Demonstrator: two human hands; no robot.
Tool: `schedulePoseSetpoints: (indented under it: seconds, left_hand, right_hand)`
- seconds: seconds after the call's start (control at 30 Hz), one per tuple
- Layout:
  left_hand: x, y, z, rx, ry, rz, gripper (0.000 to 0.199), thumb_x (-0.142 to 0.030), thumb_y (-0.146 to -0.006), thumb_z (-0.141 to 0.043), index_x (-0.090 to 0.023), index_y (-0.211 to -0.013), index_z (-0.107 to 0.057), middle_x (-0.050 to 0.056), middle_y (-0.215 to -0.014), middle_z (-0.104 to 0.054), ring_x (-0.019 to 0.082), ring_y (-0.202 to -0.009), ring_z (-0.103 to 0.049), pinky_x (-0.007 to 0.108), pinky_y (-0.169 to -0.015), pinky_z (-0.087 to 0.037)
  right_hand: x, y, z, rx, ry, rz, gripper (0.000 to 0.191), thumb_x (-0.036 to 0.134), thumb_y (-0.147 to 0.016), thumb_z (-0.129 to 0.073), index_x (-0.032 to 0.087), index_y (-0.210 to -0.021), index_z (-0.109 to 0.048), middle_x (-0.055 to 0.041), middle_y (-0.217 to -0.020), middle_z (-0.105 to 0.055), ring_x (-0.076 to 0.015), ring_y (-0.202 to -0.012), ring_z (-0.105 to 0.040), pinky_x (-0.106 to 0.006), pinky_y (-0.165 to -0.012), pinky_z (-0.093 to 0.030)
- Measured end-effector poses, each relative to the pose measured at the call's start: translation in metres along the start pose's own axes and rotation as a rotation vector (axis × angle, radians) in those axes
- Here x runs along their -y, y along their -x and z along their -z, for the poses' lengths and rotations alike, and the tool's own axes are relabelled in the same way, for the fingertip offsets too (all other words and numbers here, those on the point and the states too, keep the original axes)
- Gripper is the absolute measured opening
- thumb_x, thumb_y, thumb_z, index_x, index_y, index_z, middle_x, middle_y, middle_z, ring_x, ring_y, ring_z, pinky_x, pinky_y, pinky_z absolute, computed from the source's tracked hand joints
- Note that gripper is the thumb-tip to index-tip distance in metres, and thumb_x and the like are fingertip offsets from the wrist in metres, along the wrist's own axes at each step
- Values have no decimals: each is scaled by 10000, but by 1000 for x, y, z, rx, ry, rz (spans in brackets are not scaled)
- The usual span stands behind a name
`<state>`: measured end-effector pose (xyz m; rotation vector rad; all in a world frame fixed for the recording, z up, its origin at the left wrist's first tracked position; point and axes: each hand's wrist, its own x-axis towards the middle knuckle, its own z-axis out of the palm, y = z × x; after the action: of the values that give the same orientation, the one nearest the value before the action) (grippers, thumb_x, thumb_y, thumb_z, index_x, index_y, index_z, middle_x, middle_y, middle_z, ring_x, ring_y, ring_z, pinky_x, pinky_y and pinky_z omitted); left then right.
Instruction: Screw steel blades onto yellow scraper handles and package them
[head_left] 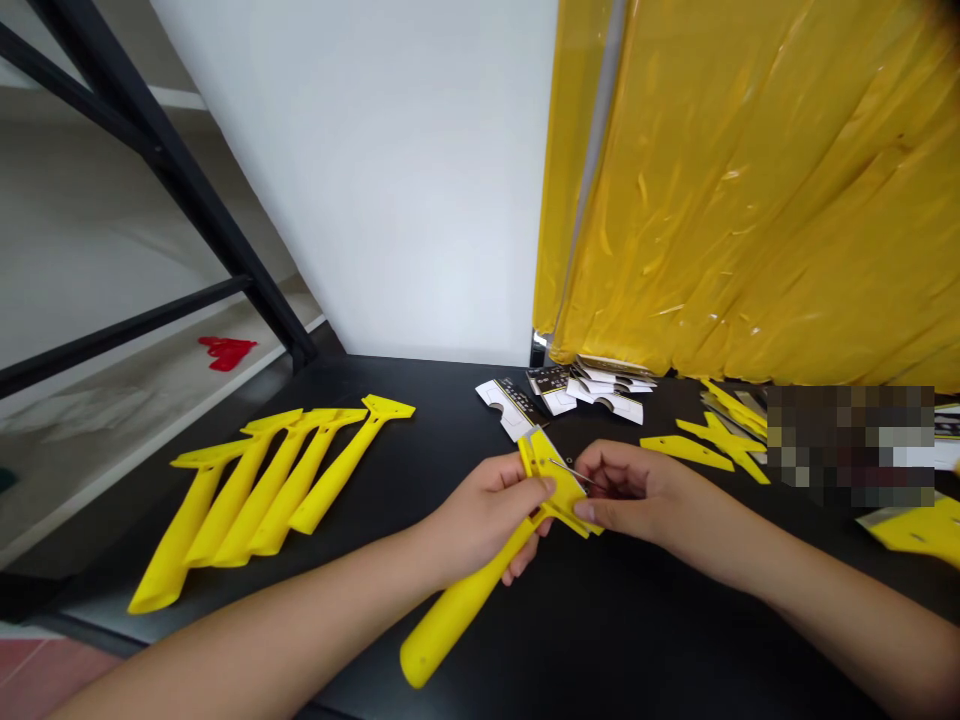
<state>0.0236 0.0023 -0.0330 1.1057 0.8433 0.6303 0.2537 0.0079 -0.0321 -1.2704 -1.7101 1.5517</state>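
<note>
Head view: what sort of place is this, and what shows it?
Probably an assembly or packing workspace: matching yellow handles lined up, flat yellow pieces, and printed cards piled on a black tabletop.

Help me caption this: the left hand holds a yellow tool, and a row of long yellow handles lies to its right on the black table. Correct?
Not quite: the head view shows the long yellow handles to the left, not right, of the left hand. The rest stands.
</note>
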Motion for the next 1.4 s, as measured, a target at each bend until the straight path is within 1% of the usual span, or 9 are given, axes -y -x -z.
schedulePoseSetpoints:
  seconds: [0.1, 0.23, 0.47, 0.57, 0.8, 0.93, 1.03, 1.27, 1.4]
  left_hand:
    - [0, 1, -1, 22, 8, 7, 266, -442, -962, -641, -193, -893, -576, -54, -677, -583, 74, -358, -519, 161, -311, -412]
    - [1, 3, -1, 59, -10, 32, 265, -440, -985, -632, -195, -903, -573, -50, -692, -587, 71, -370, -525, 158, -315, -417]
    - [4, 2, 1, 123, -7, 29, 329, -508, -1002, -676, -199, -1017, -564, -62, -725, -592, 63, -405, -546, 144, -336, -438]
    - [4, 1, 2, 134, -9, 17, 377, -521, -957, -742, -202, -1011, -550, -68, -734, -587, 60, -404, -544, 145, -335, -433]
    - [4, 1, 1, 121, -46, 22, 380, -550, -971, -707, -200, -1015, -565, -60, -729, -592, 70, -407, -548, 162, -337, -431]
    - [4, 2, 0, 85, -28, 42, 321, -499, -981, -686, -201, -1021, -574, -62, -719, -590, 70, -402, -545, 158, -337, -430]
    - [4, 3, -1, 71, -24, 48, 279, -463, -998, -657, -200, -1021, -566, -62, -716, -589, 64, -398, -537, 148, -333, -428]
    - [3, 2, -1, 102, -27, 18, 248, -413, -993, -671, -198, -1011, -548, -61, -722, -593, 63, -394, -541, 144, -328, -432]
    - [3, 3, -1, 106, -35, 9, 265, -421, -971, -695, -196, -974, -554, -59, -713, -592, 64, -392, -542, 144, -328, -424]
  right_hand:
    - [4, 1, -5, -24, -73, 98, 358, 576, -904, -791, 233, -941, -697, 10, -841, -634, -156, -767, -525, -290, -695, -406]
    - [8, 2, -11, -86, -143, 109, 410, 621, -894, -783, 224, -845, -696, 11, -776, -619, -149, -718, -515, -290, -673, -418]
    - [4, 0, -18, -52, -321, -46, 508, 654, -777, -873, 208, -824, -635, 63, -670, -494, -84, -554, -318, -254, -508, -225]
    - [2, 0, -18, -16, -348, -87, 522, 664, -771, -871, 211, -834, -619, 79, -633, -456, -78, -533, -287, -253, -504, -207]
    - [8, 0, -17, -51, -199, 38, 532, 708, -810, -817, 219, -778, -610, 54, -681, -476, -101, -578, -320, -264, -521, -269]
    - [5, 0, -16, -48, -198, 119, 420, 638, -925, -743, 224, -884, -684, 17, -765, -583, -138, -679, -471, -283, -635, -395]
    - [1, 1, -15, -52, -172, 166, 329, 557, -978, -714, 230, -939, -707, -9, -854, -644, -171, -791, -542, -309, -733, -435]
    - [-1, 0, -14, -69, -134, 173, 316, 530, -990, -703, 227, -903, -684, 1, -826, -629, -168, -781, -528, -308, -724, -416]
    - [3, 0, -14, -41, -215, 135, 362, 566, -941, -758, 221, -873, -675, 27, -769, -599, -126, -672, -460, -278, -646, -387]
